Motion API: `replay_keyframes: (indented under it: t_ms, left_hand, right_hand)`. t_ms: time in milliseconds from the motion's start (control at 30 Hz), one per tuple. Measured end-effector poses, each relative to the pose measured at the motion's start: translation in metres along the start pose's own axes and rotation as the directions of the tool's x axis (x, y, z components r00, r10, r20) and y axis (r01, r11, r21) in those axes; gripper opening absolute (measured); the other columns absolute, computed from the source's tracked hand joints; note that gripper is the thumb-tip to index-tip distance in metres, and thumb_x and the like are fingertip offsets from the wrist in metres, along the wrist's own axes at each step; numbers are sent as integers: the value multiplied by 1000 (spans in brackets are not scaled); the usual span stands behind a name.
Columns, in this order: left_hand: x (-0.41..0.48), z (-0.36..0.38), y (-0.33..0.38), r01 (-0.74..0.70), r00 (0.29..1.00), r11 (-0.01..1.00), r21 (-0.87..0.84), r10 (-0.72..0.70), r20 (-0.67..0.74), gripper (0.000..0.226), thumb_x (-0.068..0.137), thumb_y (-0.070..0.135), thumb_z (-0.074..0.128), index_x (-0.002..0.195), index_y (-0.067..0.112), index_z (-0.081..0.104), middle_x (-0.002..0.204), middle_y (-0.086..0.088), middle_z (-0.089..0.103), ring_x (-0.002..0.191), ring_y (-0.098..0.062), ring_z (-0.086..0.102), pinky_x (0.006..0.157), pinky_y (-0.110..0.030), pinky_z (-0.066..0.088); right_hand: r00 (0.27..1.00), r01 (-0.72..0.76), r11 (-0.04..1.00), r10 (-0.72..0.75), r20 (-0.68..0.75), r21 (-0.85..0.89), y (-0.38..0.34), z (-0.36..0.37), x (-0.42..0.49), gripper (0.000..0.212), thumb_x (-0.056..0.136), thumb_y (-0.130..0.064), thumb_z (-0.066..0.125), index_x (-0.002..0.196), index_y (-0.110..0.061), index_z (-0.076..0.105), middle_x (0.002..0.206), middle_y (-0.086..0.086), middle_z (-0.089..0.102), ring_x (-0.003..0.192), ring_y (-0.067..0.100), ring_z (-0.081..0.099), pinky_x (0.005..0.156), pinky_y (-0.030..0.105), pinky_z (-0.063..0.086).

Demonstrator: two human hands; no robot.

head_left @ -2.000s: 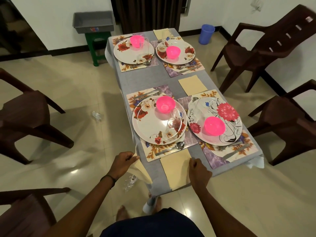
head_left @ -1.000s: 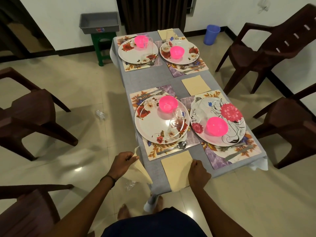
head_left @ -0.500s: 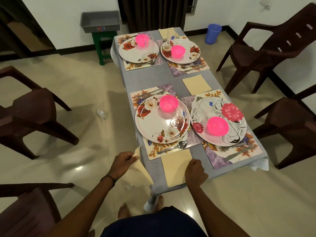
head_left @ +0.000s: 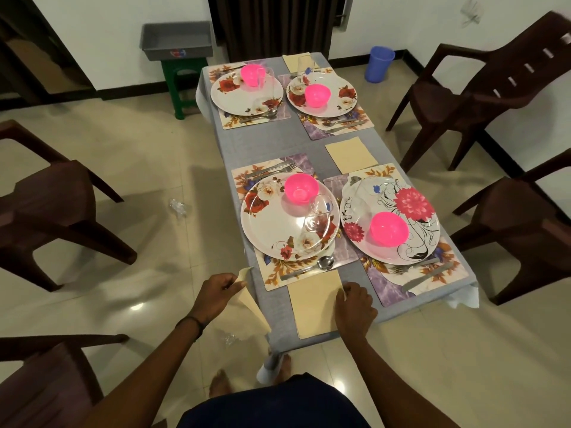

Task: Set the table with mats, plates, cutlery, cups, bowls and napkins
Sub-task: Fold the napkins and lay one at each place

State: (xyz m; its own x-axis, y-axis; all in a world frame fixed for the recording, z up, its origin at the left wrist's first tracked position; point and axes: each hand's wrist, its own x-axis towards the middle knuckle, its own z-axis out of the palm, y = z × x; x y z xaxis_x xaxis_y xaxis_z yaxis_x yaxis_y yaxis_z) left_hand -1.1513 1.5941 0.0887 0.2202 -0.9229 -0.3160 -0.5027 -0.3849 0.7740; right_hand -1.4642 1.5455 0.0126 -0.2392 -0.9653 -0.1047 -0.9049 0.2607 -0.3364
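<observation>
A grey-clothed table (head_left: 268, 143) carries several floral mats, each with a plate, a pink bowl, a clear glass and cutlery. The near left plate (head_left: 278, 233) holds a pink bowl (head_left: 301, 186) and a glass (head_left: 318, 216). A cream napkin (head_left: 315, 304) lies flat at the near edge, below that mat. My right hand (head_left: 353, 307) rests on its right edge, fingers curled at its upper right corner. My left hand (head_left: 219, 290) pinches a second cream napkin (head_left: 251, 307) that hangs beside the table's left edge.
Dark brown plastic chairs stand around the table, at left (head_left: 55, 205), near left (head_left: 46, 381) and right (head_left: 506, 72). A grey bin on a green stool (head_left: 177, 44) and a blue bucket (head_left: 378, 63) sit by the far wall. Plastic scraps (head_left: 177, 208) lie on the floor.
My right hand has slid the flat napkin up the table until it lies below the near left mat. My left hand still holds the hanging napkin in the same place.
</observation>
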Motion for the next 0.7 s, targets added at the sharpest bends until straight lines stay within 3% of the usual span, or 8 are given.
replay_keyframes:
  t_ms: [267,400,500,567,700]
  left_hand:
    - [3,-8,-16,-22,999,998,-58,24,35,43,91,28,67,59,14,43,56,7,36,53,-5,32,55,-21,28]
    - [12,-21,-28,-69,993,992,-108,79,90,44,91,24,68,59,13,38,57,5,30,56,-5,28,55,-22,26]
    - [24,-40,-43,-68,985,984,-166,93,149,39,89,34,67,63,9,52,58,2,42,58,-5,39,59,-24,33]
    - [30,-59,-54,-79,979,975,-205,114,167,43,84,45,65,69,5,57,62,-1,47,63,-8,44,63,-28,35]
    - [40,-112,-70,-72,983,953,-294,118,142,10,87,25,72,88,16,66,73,2,69,70,-7,61,71,-26,46]
  right_hand:
    - [999,30,999,-30,24,-13,5,-5,-9,25,96,-27,57,120,-20,59,116,6,58,108,25,54,88,47,45]
    - [991,-12,988,32,-133,152,-28,-5,-28,19,94,-18,57,113,-19,61,112,5,59,106,26,54,88,46,44]
    - [976,215,906,-204,-69,364,-90,3,-53,13,91,-17,53,97,-22,64,96,-4,66,93,16,62,81,37,49]
    - [941,272,809,-336,29,521,-138,10,-71,9,89,-24,55,94,-22,63,90,-7,65,86,10,60,79,32,50]
    - [836,393,725,-537,108,566,-227,27,-101,47,87,-56,63,121,-25,55,115,-11,58,107,6,55,92,21,45]
